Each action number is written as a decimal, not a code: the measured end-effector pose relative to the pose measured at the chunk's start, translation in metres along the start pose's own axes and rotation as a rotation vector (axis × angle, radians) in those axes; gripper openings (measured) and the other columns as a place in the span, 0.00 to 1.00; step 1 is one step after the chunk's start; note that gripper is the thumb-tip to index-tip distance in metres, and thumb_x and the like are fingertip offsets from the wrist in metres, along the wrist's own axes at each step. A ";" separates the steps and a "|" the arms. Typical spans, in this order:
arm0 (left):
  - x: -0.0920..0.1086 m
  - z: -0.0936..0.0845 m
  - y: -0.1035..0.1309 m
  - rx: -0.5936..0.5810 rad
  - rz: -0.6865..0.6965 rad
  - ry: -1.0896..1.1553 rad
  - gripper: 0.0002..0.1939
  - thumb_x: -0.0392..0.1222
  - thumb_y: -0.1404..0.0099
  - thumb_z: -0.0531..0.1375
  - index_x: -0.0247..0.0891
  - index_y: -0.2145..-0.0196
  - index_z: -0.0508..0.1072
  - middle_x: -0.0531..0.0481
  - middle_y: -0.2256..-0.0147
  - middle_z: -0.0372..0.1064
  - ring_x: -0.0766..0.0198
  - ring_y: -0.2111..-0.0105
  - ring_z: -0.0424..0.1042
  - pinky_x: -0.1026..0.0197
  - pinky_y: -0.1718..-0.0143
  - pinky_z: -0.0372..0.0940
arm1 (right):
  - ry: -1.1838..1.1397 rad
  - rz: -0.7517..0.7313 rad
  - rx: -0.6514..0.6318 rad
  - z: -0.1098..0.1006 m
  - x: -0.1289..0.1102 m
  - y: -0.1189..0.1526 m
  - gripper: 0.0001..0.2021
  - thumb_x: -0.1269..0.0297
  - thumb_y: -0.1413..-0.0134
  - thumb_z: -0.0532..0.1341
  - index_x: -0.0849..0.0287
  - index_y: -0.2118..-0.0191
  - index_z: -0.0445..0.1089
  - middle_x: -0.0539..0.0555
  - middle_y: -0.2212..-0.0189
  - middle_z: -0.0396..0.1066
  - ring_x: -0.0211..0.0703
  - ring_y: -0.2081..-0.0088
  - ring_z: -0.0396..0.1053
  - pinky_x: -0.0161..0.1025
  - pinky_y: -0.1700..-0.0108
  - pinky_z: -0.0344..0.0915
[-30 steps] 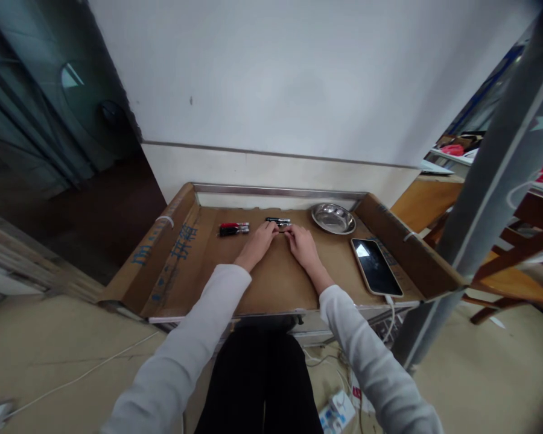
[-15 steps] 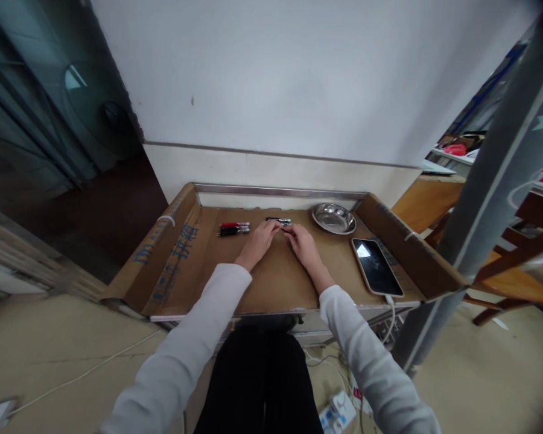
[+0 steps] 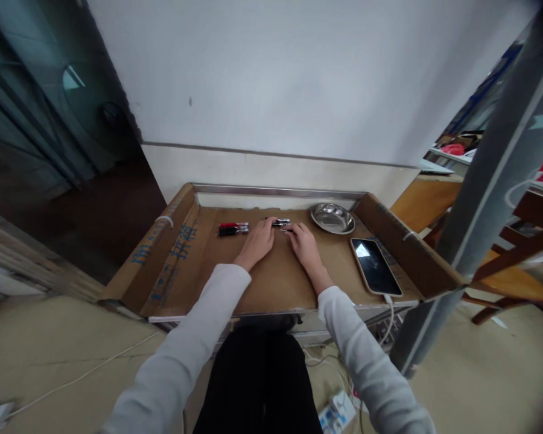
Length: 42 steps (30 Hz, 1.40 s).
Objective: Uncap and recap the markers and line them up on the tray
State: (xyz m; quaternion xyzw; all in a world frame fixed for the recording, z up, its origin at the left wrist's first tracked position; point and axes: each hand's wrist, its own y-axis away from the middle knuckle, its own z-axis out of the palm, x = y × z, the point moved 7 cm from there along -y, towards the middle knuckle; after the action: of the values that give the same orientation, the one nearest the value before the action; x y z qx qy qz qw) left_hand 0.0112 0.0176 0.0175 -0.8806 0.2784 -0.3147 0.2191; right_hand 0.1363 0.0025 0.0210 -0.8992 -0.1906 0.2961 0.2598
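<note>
Two hands are parting over a cardboard-lined bench (image 3: 276, 280). The right hand (image 3: 304, 246) is pinching a slim dark piece (image 3: 286, 230), seemingly alone now, as the left hand (image 3: 257, 244) is easing away beside the middle pens (image 3: 283, 222), its grasp impossible to tell. Red and black pens (image 3: 233, 230) are lying leftward, a bowl (image 3: 333, 219) and phone (image 3: 377, 267) rightward.

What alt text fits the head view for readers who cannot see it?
A left hand by dark pens and a right hand pinching a thin piece, over cardboard. Red and black pens lie to the left; a metal bowl and a phone to the right.
</note>
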 end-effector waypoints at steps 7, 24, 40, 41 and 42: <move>0.005 0.009 0.003 -0.116 0.054 -0.216 0.17 0.42 0.33 0.49 0.38 0.49 0.63 0.45 0.49 0.64 0.57 0.46 0.58 0.52 0.46 0.52 | 0.262 0.096 0.079 -0.015 0.008 0.004 0.12 0.62 0.39 0.50 0.56 0.58 0.69 0.54 0.67 0.71 0.43 0.63 0.65 0.37 0.60 0.57; 0.017 -0.021 0.011 0.055 0.001 -0.165 0.08 0.41 0.34 0.52 0.38 0.59 0.67 0.48 0.62 0.70 0.60 0.60 0.66 0.59 0.57 0.58 | 0.128 -0.102 -0.056 -0.001 -0.032 0.007 0.21 0.68 0.40 0.46 0.62 0.41 0.52 0.60 0.51 0.67 0.45 0.52 0.64 0.41 0.52 0.58; -0.030 -0.064 0.057 0.092 -0.526 -0.482 0.11 0.38 0.36 0.53 0.38 0.58 0.71 0.42 0.60 0.64 0.56 0.60 0.64 0.55 0.58 0.59 | 0.434 0.140 -0.105 0.017 0.008 -0.007 0.21 0.69 0.44 0.49 0.53 0.44 0.61 0.61 0.44 0.55 0.52 0.46 0.55 0.47 0.49 0.57; -0.031 -0.062 0.056 0.087 -0.534 -0.450 0.11 0.37 0.37 0.53 0.37 0.58 0.70 0.41 0.60 0.63 0.57 0.60 0.65 0.56 0.58 0.60 | 0.437 0.146 -0.101 0.017 0.008 -0.006 0.21 0.68 0.44 0.49 0.53 0.44 0.61 0.61 0.45 0.55 0.52 0.46 0.55 0.47 0.50 0.57; -0.032 -0.060 0.055 0.090 -0.536 -0.420 0.11 0.35 0.37 0.52 0.35 0.58 0.69 0.41 0.59 0.62 0.58 0.61 0.65 0.56 0.58 0.61 | 0.436 0.148 -0.097 0.017 0.009 -0.006 0.20 0.68 0.43 0.49 0.53 0.45 0.62 0.61 0.45 0.56 0.53 0.47 0.55 0.48 0.50 0.57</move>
State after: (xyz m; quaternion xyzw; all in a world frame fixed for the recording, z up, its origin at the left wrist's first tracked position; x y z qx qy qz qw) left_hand -0.0693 -0.0158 0.0149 -0.9574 -0.0283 -0.1850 0.2199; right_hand 0.1308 0.0182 0.0090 -0.9648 -0.0774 0.1035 0.2291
